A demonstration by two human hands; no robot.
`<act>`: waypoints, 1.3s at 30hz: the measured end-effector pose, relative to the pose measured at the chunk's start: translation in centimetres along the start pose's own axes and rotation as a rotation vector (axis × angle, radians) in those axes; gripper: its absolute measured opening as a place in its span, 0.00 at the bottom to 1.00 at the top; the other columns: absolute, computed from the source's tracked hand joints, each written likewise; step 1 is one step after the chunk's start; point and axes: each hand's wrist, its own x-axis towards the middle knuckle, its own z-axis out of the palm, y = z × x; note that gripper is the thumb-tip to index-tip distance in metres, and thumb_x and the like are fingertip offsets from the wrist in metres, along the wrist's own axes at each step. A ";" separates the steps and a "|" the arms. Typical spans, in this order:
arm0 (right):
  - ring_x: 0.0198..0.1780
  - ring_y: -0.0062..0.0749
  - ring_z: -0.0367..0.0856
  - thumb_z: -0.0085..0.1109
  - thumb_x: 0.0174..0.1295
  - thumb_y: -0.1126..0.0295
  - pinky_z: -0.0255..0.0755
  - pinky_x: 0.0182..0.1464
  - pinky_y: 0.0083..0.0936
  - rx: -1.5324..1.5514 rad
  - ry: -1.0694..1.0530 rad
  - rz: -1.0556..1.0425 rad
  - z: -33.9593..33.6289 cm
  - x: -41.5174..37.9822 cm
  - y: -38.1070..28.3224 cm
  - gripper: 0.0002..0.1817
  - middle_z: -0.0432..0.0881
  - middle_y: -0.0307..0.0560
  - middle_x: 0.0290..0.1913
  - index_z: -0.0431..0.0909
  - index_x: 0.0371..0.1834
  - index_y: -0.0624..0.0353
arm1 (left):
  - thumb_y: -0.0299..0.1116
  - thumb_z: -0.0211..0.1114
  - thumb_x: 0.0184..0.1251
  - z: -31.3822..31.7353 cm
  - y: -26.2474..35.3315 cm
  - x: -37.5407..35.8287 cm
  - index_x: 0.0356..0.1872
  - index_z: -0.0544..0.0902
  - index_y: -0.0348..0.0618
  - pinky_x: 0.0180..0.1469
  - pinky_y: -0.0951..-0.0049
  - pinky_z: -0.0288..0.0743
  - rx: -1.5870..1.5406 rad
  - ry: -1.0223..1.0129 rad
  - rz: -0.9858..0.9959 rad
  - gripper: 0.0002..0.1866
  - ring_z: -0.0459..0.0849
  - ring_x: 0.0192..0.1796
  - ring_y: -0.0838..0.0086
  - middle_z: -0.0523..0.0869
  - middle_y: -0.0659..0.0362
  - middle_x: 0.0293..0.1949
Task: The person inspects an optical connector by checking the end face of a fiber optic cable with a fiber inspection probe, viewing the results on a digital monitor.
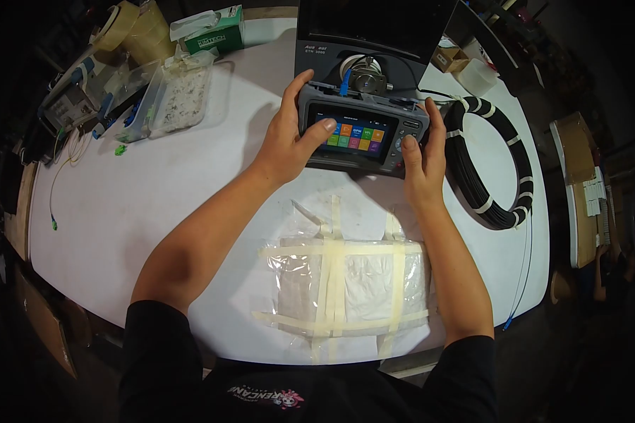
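Observation:
A dark handheld tester (356, 161) is held up between both hands, its lit screen showing rows of coloured icons. My left hand (289, 141) grips its left side, the thumb over the screen's left edge. Around the right side my right hand (425, 158) is closed, with the thumb beside the buttons. A blue connector (345, 82) stands at the tester's top edge. Just behind is a grey machine (321, 67) with a round metal fitting (365, 83). Below the tester, a clear plastic-covered pad (367, 285) is taped to the white table (226, 317).
A coil of black cable (466, 166) lies at the right, its blue-tipped end (506, 324) hanging near the table edge. At the back left are a clear plastic tray (180, 99), a green tissue box (219, 35) and tape rolls (144, 35). A green-tipped fibre (54, 224) lies left.

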 end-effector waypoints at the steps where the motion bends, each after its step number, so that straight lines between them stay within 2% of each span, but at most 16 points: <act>1: 0.71 0.44 0.70 0.61 0.70 0.50 0.68 0.69 0.35 0.027 0.009 0.030 0.0 0.0 0.0 0.44 0.66 0.61 0.73 0.54 0.80 0.65 | 0.40 0.66 0.70 0.0 0.1 0.0 0.79 0.53 0.41 0.71 0.62 0.67 -0.001 -0.001 -0.003 0.42 0.77 0.67 0.59 0.77 0.42 0.64; 3: 0.71 0.45 0.70 0.63 0.69 0.52 0.68 0.69 0.36 -0.034 0.035 -0.017 0.0 0.0 0.4 0.44 0.65 0.60 0.73 0.55 0.80 0.65 | 0.42 0.60 0.75 -0.1 0.3 -0.1 0.79 0.55 0.40 0.71 0.64 0.67 -0.032 0.001 -0.023 0.38 0.76 0.66 0.62 0.77 0.43 0.63; 9: 0.72 0.47 0.67 0.69 0.63 0.58 0.67 0.70 0.39 -0.186 0.030 -0.142 -0.3 0.0 0.3 0.44 0.65 0.58 0.73 0.58 0.77 0.64 | 0.42 0.55 0.77 -0.1 0.2 -0.1 0.78 0.57 0.39 0.71 0.66 0.65 -0.038 0.030 0.001 0.34 0.75 0.66 0.64 0.76 0.44 0.63; 23: 0.72 0.48 0.68 0.71 0.60 0.62 0.66 0.70 0.38 -0.213 0.005 -0.222 0.2 0.6 0.5 0.38 0.63 0.61 0.75 0.63 0.70 0.65 | 0.38 0.59 0.72 -0.1 0.3 0.0 0.77 0.58 0.39 0.69 0.67 0.68 -0.070 0.008 -0.034 0.36 0.77 0.63 0.66 0.77 0.47 0.61; 31: 0.70 0.42 0.70 0.70 0.64 0.67 0.66 0.71 0.35 -0.080 0.089 -0.131 1.5 0.8 0.8 0.31 0.67 0.61 0.72 0.65 0.65 0.66 | 0.38 0.63 0.69 0.0 0.1 0.1 0.77 0.58 0.38 0.67 0.68 0.70 -0.072 0.018 -0.033 0.39 0.79 0.62 0.66 0.79 0.47 0.60; 35: 0.69 0.40 0.71 0.68 0.66 0.63 0.67 0.70 0.33 -0.032 0.054 -0.082 0.8 0.2 0.8 0.35 0.68 0.59 0.70 0.62 0.70 0.67 | 0.37 0.64 0.69 -0.1 -0.2 0.0 0.77 0.58 0.38 0.66 0.68 0.71 -0.036 0.010 -0.025 0.39 0.79 0.61 0.66 0.79 0.47 0.59; 36: 0.69 0.41 0.71 0.67 0.67 0.62 0.68 0.69 0.35 -0.095 0.043 -0.117 0.6 0.2 0.8 0.38 0.68 0.58 0.70 0.60 0.74 0.68 | 0.37 0.63 0.69 0.0 -0.1 0.0 0.77 0.58 0.39 0.66 0.68 0.71 -0.055 0.013 -0.018 0.39 0.79 0.61 0.66 0.79 0.47 0.59; 39: 0.70 0.42 0.71 0.67 0.66 0.62 0.70 0.68 0.37 -0.096 0.051 -0.108 0.4 0.0 0.2 0.40 0.68 0.58 0.70 0.58 0.76 0.68 | 0.38 0.62 0.70 0.0 0.0 0.0 0.77 0.58 0.39 0.67 0.68 0.70 -0.062 0.013 -0.007 0.38 0.79 0.62 0.66 0.78 0.48 0.60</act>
